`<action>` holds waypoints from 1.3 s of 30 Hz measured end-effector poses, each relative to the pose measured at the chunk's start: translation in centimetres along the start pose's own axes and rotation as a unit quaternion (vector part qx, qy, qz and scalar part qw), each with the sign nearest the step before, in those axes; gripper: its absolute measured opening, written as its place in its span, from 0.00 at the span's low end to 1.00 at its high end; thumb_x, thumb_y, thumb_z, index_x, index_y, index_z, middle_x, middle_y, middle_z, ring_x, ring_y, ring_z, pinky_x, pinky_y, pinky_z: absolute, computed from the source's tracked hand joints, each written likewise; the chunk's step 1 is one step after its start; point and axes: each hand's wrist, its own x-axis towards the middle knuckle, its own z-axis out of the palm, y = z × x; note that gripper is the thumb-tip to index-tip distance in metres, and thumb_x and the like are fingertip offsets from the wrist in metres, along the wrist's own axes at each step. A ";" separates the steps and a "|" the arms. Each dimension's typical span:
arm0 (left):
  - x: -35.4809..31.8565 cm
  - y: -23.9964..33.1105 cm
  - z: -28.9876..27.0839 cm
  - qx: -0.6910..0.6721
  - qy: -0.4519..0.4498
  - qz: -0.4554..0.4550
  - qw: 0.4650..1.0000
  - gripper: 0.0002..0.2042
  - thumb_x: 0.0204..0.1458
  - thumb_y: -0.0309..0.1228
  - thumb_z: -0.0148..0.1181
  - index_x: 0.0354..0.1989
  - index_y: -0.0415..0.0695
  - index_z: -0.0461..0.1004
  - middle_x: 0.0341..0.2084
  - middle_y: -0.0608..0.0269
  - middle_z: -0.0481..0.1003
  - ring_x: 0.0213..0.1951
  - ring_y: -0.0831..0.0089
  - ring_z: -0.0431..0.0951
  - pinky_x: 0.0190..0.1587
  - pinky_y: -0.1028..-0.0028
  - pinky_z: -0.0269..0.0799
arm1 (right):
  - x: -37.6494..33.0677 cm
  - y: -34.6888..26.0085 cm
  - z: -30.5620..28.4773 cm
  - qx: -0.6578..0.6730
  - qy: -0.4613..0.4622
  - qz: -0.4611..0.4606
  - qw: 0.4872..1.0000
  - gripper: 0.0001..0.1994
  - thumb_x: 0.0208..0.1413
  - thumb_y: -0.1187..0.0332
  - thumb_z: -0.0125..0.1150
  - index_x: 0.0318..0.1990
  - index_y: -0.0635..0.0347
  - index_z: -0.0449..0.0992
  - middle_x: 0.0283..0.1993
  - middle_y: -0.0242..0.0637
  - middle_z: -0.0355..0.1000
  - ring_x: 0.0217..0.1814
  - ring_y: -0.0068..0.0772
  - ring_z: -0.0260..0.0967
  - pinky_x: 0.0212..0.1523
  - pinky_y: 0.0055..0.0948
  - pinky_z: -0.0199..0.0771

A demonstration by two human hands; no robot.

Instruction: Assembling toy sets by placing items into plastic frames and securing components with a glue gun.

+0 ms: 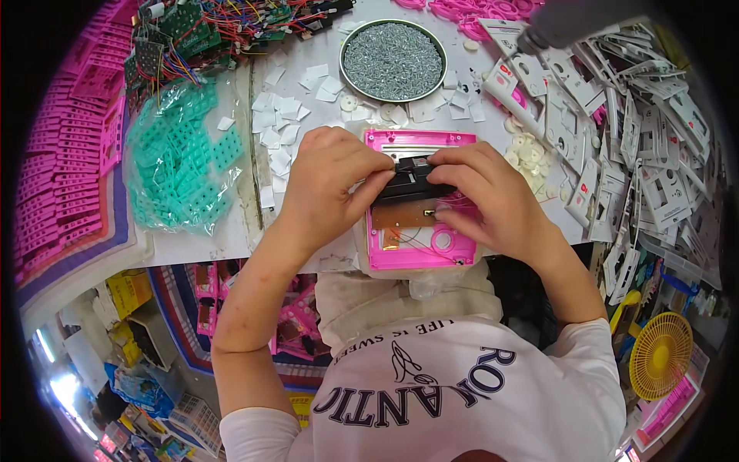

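A pink plastic toy casing (375, 250) lies open on the table before me. Across its upper half is a black plastic box-like part (403, 189), its kind unclear. My left hand (327, 181) pinches the part's left end between thumb and forefinger. From the right, my right hand (493, 196) grips the other end, fingers on top and thumb lower down near the board. Below the black part, a brown circuit board (402, 215) sits in the casing. Thin wires (416, 238) run over the casing floor. The fingers partly cover the black part's ends.
A round tin of small screws (395, 61) stands behind the casing. Left are a clear bag of teal keypads (178, 162), stacked pink panels (65, 154) and wired circuit boards (188, 38). White panels (662, 154) pile up at right, under a dark hanging tool (570, 23).
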 end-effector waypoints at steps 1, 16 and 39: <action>0.2 -0.1 -0.2 -0.001 -0.012 0.013 1.000 0.07 0.46 0.24 0.71 0.34 0.45 0.81 0.31 0.64 0.80 0.37 0.63 0.78 0.46 0.65 0.69 | 0.1 0.2 0.2 0.005 0.006 0.005 1.000 0.27 0.42 0.73 0.75 0.53 0.59 0.73 0.55 0.44 0.72 0.52 0.48 0.72 0.50 0.41 0.77; 4.3 0.2 -2.0 0.143 -0.183 0.168 0.958 0.05 0.43 0.27 0.63 0.29 0.46 0.74 0.29 0.66 0.72 0.35 0.65 0.75 0.45 0.66 0.72 | 1.5 0.2 -0.1 -0.007 -0.025 0.011 1.000 0.23 0.45 0.73 0.70 0.52 0.57 0.75 0.48 0.43 0.71 0.48 0.49 0.71 0.47 0.43 0.75; 2.1 2.0 -1.0 -0.150 -0.185 -0.245 0.940 0.06 0.54 0.26 0.67 0.36 0.36 0.80 0.25 0.61 0.77 0.24 0.75 0.74 0.29 0.74 0.71 | 1.9 -1.9 -0.9 -0.136 -0.130 -0.022 0.982 0.22 0.48 0.68 0.67 0.53 0.53 0.76 0.51 0.36 0.71 0.48 0.40 0.70 0.38 0.34 0.78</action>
